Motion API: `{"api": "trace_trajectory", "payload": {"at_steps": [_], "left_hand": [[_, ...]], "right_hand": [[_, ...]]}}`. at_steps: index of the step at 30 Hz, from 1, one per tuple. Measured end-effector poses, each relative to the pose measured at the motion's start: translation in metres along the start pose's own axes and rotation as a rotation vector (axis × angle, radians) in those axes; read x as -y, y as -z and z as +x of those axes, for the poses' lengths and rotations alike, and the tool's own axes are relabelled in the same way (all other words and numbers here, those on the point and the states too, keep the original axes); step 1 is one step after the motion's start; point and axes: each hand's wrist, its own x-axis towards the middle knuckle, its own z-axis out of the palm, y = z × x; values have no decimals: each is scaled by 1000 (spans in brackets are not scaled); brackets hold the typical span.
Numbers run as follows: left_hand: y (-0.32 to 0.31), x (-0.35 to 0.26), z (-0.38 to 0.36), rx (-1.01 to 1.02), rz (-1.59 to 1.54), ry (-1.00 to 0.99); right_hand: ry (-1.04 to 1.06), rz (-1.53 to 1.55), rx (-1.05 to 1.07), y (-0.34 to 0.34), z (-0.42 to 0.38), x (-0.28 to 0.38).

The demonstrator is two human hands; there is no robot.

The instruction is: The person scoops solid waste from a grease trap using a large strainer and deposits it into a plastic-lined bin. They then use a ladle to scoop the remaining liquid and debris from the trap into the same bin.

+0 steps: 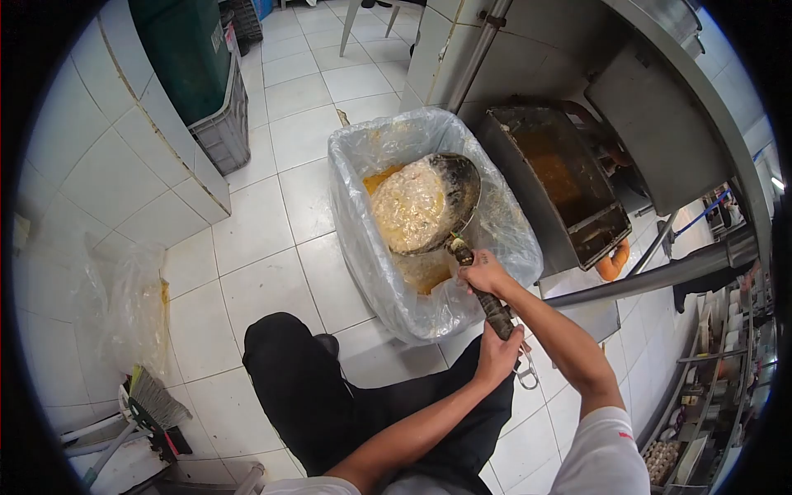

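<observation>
Both my hands grip the dark, wrapped handle of a large round strainer (pixel 464 183). My right hand (pixel 487 274) is closed around the handle near the bowl. Lower down, at the end with a wire loop, my left hand (pixel 498 356) is wrapped round it. A pale, lumpy, wet mass (pixel 407 206) fills much of the strainer's dark bowl and hides part of it. The bowl is inside the opening of a bin lined with a clear plastic bag (pixel 363 285). Orange-brown liquid (pixel 433 279) shows beneath and beside the bowl.
Right of the bin sits a metal tank (pixel 569 177) holding brown liquid. A metal bar (pixel 652 276) crosses at the right. Crumpled plastic (pixel 124 301) and a broom head (pixel 157 396) are at the left. A grey crate (pixel 223 132) stands by the wall.
</observation>
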Motion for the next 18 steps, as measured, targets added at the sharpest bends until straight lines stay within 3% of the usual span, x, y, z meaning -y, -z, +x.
{"api": "trace_trajectory", "payload": {"at_steps": [2, 6, 8, 11, 15, 18], "left_hand": [[-1, 0, 2, 22, -23, 5], [-9, 0, 7, 50, -29, 7], [-14, 1, 9, 95, -1, 9], [-22, 3, 6, 205, 9, 29], [-36, 11, -9, 219, -80, -90], [-35, 25, -16, 226, 2, -28]], "right_hand": [[-70, -270, -38, 4, -3, 9], [-77, -354, -78, 8, 1, 1], [126, -535, -163, 12, -2, -5], [264, -704, -246, 20, -17, -9], [171, -741, -268, 24, -45, -2], [15, -803, -239, 23, -62, 6]]}}
